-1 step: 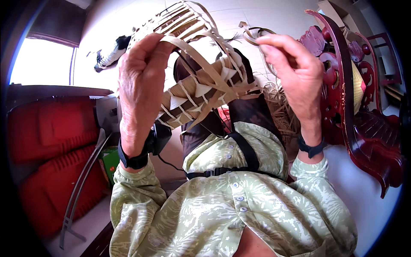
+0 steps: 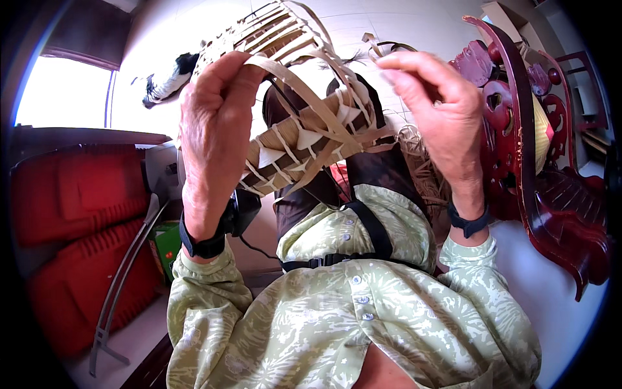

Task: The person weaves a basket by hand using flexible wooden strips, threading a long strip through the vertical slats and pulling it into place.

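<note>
A half-woven basket of flat tan strips, with white triangular pieces in its side, rests tilted over my lap. My left hand is closed at its upper left edge, thumb and forefinger pinching a tan strip that arches over to the right. To the right, my right hand is raised apart from the basket body, thumb and forefinger bent toward each other around a thin strip. A curled strip end shows just beyond these fingertips; the fingers partly hide how it is gripped.
A heap of loose strips lies beside my right leg. Dark red carved wooden furniture stands on the right. Red padded cushions and a curved grey metal bar are on the left. A shoe is on the pale floor ahead.
My right hand has shifted slightly left, and its fingers now cover more of the curled strip. The left hand keeps its pinch; the basket has barely moved.
</note>
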Tool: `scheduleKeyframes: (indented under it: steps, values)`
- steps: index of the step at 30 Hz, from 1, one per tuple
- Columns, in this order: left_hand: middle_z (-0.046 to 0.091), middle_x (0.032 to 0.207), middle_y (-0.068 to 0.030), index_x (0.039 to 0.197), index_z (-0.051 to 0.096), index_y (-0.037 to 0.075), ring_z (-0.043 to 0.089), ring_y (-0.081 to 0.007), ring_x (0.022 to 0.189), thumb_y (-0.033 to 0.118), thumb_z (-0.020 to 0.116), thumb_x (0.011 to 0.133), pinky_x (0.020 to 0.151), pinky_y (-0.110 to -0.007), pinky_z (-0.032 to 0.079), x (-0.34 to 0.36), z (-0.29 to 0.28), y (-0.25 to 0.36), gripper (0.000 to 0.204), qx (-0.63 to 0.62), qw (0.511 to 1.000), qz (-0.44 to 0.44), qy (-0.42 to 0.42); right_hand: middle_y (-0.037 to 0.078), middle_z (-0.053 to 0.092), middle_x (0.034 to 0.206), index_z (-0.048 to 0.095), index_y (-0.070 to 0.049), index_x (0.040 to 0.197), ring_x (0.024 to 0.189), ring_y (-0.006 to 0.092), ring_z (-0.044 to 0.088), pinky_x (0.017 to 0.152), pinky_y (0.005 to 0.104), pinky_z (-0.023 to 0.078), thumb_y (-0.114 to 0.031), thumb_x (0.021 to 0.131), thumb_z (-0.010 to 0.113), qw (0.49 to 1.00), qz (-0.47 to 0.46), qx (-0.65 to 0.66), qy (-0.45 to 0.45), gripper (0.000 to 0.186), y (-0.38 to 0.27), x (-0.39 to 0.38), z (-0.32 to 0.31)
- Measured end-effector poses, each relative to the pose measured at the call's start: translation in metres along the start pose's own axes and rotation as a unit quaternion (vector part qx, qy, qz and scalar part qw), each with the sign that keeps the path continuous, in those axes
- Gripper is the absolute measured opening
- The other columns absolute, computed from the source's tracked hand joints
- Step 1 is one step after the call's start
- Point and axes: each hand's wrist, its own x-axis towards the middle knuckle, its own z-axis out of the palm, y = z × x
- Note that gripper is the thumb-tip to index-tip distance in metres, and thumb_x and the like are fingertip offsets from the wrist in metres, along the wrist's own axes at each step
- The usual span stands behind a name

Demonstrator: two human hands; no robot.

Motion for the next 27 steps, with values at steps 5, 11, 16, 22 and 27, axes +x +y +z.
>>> scheduleKeyframes:
  steps: [5,11,16,22,27]
  values:
    - [0.068,0.081,-0.0026,0.109,0.068,-0.001,0.057,-0.0074,0.073,0.019,0.066,0.095,0.066,-0.025,0.046,-0.009,0.000,-0.003,0.025,-0.014,1.000,0.016,0.015,0.007,0.073,0.084,0.071,-0.006,0.096,0.071,0.0189,0.071,0.061,0.0292,0.056,-0.004,0.082,0.075,0.999,-0.034,-0.035,0.008,0.014,-0.024,-0.014,0.016]
    - [0.058,0.076,-0.0126,0.096,0.067,0.002,0.057,-0.0250,0.071,0.016,0.062,0.092,0.066,-0.036,0.044,-0.007,0.006,-0.003,0.015,0.023,0.995,0.092,0.030,0.009,0.072,0.077,0.071,-0.008,0.097,0.060,0.0244,0.069,0.052,0.0337,0.051,-0.012,0.084,0.073,0.983,-0.024,-0.157,-0.094,0.014,-0.041,-0.020,0.044]
    - [0.058,0.075,-0.0137,0.093,0.067,0.002,0.056,-0.0282,0.072,0.016,0.061,0.093,0.066,-0.038,0.044,-0.003,0.004,-0.007,0.015,0.081,0.989,0.127,0.013,0.009,0.069,0.072,0.069,-0.007,0.093,0.059,0.0256,0.068,0.052,0.0350,0.050,-0.007,0.082,0.072,0.980,-0.067,-0.168,-0.082,0.011,-0.045,-0.017,0.057]
    - [0.057,0.073,-0.0142,0.092,0.068,0.003,0.057,-0.0297,0.074,0.018,0.060,0.094,0.066,-0.040,0.044,0.007,0.005,-0.009,0.017,0.128,0.983,0.124,0.041,0.006,0.064,0.067,0.065,-0.003,0.087,0.056,0.0196,0.064,0.050,0.0318,0.047,-0.001,0.080,0.070,0.988,-0.102,-0.067,-0.095,0.008,-0.038,-0.014,0.039]
    - [0.061,0.068,-0.0135,0.090,0.068,0.002,0.058,-0.0257,0.065,0.021,0.060,0.094,0.063,-0.037,0.045,0.023,0.007,-0.017,0.022,0.114,0.988,0.098,0.033,0.001,0.056,0.061,0.064,0.002,0.087,0.052,0.0061,0.051,0.044,0.0238,0.042,-0.003,0.090,0.054,0.929,0.152,0.325,-0.094,0.012,-0.045,-0.017,-0.057]
